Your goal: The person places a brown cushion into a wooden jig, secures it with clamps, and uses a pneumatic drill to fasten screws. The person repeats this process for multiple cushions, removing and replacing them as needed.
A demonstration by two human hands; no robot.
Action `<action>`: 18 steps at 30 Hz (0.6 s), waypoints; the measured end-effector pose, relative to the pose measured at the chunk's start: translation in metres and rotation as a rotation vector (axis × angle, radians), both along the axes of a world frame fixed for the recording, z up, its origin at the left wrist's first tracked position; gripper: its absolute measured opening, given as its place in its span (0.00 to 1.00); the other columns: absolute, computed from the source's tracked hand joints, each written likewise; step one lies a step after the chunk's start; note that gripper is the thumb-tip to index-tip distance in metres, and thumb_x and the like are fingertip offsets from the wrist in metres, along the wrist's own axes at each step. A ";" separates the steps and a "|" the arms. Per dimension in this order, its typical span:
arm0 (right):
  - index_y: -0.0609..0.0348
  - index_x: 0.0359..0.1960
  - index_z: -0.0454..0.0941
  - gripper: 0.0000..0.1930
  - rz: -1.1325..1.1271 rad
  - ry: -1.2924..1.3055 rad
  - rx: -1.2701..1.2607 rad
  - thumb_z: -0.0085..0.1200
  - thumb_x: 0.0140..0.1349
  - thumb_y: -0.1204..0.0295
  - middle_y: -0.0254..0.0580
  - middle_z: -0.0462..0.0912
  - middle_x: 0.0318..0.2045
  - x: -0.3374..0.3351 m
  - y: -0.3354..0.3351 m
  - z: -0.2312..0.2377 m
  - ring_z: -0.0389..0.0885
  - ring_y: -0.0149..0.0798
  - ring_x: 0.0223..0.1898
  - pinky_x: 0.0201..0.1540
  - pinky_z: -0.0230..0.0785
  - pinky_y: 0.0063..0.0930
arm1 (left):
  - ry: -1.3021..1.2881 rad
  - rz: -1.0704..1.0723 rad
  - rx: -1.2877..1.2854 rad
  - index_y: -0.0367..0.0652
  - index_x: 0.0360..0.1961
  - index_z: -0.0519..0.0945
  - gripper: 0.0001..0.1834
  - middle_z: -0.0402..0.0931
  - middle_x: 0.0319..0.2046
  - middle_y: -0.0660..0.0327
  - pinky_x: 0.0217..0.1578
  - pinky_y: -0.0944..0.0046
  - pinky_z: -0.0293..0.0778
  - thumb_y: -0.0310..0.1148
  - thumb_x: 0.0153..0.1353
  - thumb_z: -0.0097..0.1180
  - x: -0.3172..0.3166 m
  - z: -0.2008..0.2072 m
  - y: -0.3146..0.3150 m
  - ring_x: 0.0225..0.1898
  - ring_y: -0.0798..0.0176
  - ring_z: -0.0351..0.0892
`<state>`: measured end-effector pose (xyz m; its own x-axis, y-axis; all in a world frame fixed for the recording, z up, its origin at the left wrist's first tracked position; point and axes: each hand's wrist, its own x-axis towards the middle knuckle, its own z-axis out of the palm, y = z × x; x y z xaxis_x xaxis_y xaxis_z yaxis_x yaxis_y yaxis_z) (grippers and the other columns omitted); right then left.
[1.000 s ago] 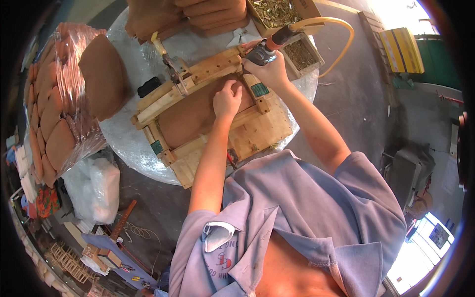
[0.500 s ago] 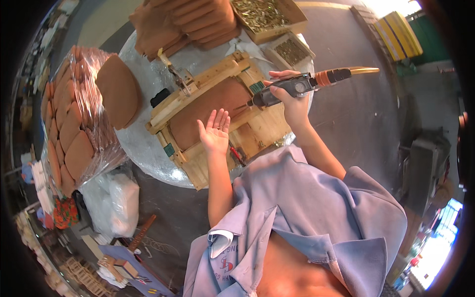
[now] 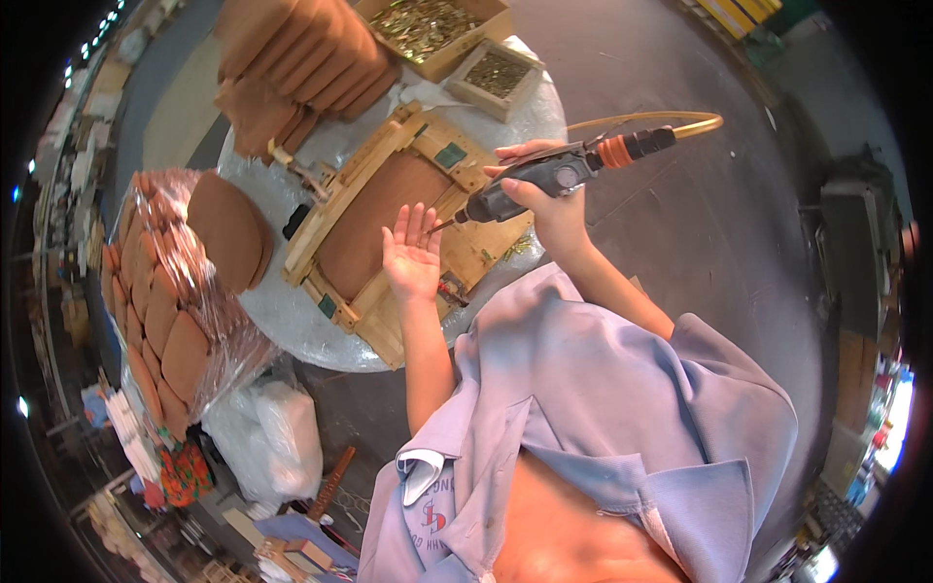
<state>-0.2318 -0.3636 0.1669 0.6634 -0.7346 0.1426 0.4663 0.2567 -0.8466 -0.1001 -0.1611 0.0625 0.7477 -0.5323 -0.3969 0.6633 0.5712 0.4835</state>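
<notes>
My right hand (image 3: 556, 216) grips a grey air screwdriver (image 3: 498, 201) with an orange collar and a yellow hose at its back end. Its thin bit points left and reaches the fingers of my left hand (image 3: 412, 264); whether it touches them I cannot tell. The left hand is palm up, fingers stretched out, above a wooden jig (image 3: 326, 225). Framed by the jig lies a brown padded panel (image 3: 381, 216), partly hidden by that hand. A small red-handled tool (image 3: 452, 290) rests on the jig beside the left wrist.
The jig sits on a round, plastic-wrapped table (image 3: 267, 316). Behind it are stacked brown cushions (image 3: 301, 58), a box of brass-coloured hardware (image 3: 428, 29) and a smaller wooden box of screws (image 3: 496, 80). Plastic-wrapped brown pads (image 3: 160, 301) stand to the left.
My view has turned, so the table and jig sit further left in it. The screwdriver has come down and left, its bit now at my left fingers. The left hand stays open.
</notes>
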 end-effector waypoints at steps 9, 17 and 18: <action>0.63 0.54 0.77 0.21 -0.009 0.024 0.069 0.68 0.58 0.83 0.50 0.87 0.51 -0.025 -0.015 0.009 0.92 0.53 0.51 0.56 0.86 0.47 | -0.048 -0.162 0.155 0.40 0.58 0.85 0.14 0.90 0.44 0.57 0.51 0.55 0.91 0.34 0.76 0.65 -0.026 -0.023 0.019 0.41 0.63 0.89; 0.63 0.51 0.79 0.18 0.004 -0.024 0.147 0.67 0.61 0.85 0.44 0.88 0.50 -0.034 -0.013 0.005 0.89 0.37 0.51 0.58 0.85 0.36 | -0.040 -0.232 0.112 0.39 0.55 0.86 0.12 0.89 0.43 0.57 0.52 0.57 0.91 0.33 0.76 0.64 -0.029 -0.012 0.025 0.40 0.64 0.88; 0.62 0.51 0.79 0.18 0.003 -0.023 0.156 0.67 0.61 0.85 0.44 0.88 0.50 -0.034 -0.013 0.004 0.89 0.36 0.51 0.58 0.85 0.36 | -0.049 -0.220 0.118 0.39 0.55 0.86 0.12 0.89 0.42 0.57 0.51 0.57 0.91 0.33 0.76 0.64 -0.031 -0.011 0.024 0.39 0.65 0.88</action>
